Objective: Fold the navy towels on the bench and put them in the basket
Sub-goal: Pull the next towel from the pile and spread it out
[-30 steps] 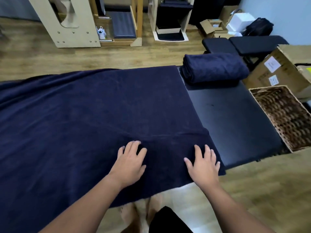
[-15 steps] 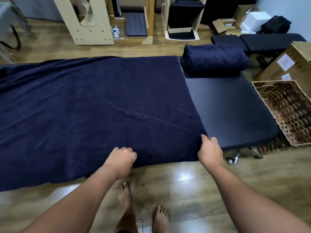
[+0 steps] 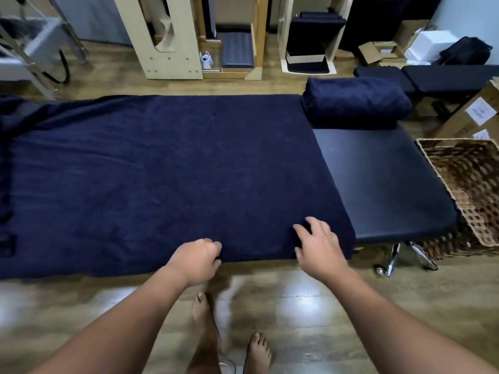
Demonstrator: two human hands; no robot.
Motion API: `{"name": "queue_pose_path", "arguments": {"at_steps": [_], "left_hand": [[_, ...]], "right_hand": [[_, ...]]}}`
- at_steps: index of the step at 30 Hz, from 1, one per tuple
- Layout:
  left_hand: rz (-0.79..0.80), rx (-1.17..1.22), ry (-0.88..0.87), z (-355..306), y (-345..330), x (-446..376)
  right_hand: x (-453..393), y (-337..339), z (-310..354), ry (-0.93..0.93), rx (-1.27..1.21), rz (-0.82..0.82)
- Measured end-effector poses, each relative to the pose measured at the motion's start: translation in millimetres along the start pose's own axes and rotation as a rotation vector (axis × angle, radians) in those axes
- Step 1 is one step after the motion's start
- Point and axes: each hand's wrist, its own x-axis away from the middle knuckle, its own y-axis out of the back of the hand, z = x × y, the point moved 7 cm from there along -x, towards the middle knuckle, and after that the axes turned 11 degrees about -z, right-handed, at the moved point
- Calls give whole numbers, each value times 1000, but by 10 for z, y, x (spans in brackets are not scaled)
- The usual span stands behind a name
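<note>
No text can be read anywhere in view. Two white paper labels (image 3: 482, 111) sit on the side of a brown cardboard box (image 3: 459, 122), far to the right of and beyond the right hand (image 3: 318, 245); their print is too small and blurred to make out. No brand, number or sign is legible.

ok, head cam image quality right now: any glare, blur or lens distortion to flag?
Head view: white glare patches on the wood floor below the hands; motion smear at the left edge and near the bare feet; wide-angle bowing curves the bench and spread towel; navy towel detail is nearly lost in shadow.
</note>
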Motion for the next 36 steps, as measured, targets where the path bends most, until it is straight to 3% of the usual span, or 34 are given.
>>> {"name": "queue_pose_path", "arguments": {"at_steps": [9,17,21,26,29,33,36], "left_hand": [[-12,-112,354,1031,269,524],[-18,-383,617,2519,403,1325],[-55,-444,538,3082,379,1537],[-65,-332,246,3463,352,1530],[55,-228,198,3542,397,1500],[221,147,265,3657,432,1536],[180,200,326,3901,528,1528]], "right_hand": [[-100,-154,1619,386,-39,212],[-188,-258,2970,582,7,189],[-306,-291,3757,616,-26,94],[-385,-357,4584,708,76,58],[-430,-426,4807,734,152,160],[-444,-471,4914,773,143,385],[-628,-388,5002,678,55,453]]}}
